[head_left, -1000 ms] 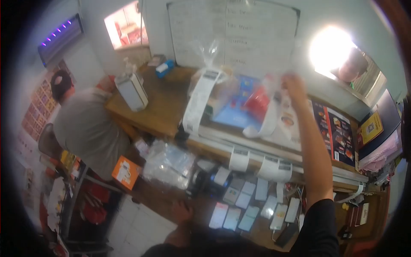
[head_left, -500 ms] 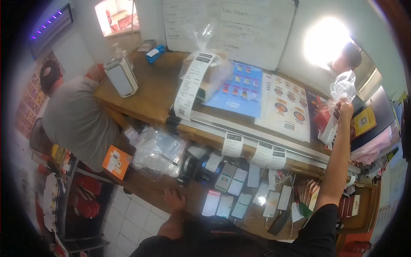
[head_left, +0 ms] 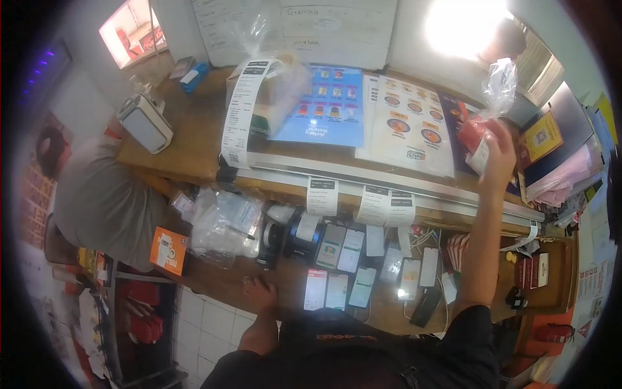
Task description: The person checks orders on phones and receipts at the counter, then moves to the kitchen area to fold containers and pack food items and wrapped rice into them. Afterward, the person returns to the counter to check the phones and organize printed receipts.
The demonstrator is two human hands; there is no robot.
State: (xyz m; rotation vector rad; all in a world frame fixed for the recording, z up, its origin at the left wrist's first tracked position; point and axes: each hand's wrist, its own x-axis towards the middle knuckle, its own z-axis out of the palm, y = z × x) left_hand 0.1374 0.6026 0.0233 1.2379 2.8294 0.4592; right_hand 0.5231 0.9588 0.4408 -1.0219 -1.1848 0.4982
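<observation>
My right hand (head_left: 499, 148) is closed round a clear plastic bag with red contents (head_left: 473, 133) over the right end of the counter, near the menus. The bag's knotted top (head_left: 501, 87) stands above my fingers, and a white paper strip hangs below. On the lower desk, my left hand (head_left: 260, 293) rests with its fingers apart, holding nothing. Several phones (head_left: 358, 288) lie to the right of it. A second tied bag (head_left: 278, 91) with a long receipt (head_left: 243, 113) stands on the upper counter.
The counter edge (head_left: 389, 180) carries hanging receipts (head_left: 322, 196). A person in grey (head_left: 103, 201) is at the left; another person's head (head_left: 505, 40) shows at the window. An orange box (head_left: 169, 250), plastic bags (head_left: 227, 223) and a printer (head_left: 303, 236) are on the desk.
The red-filled bag has gone right with my right hand, from the counter's middle to its right end. The view has shifted. My left hand stays on the lower desk.
</observation>
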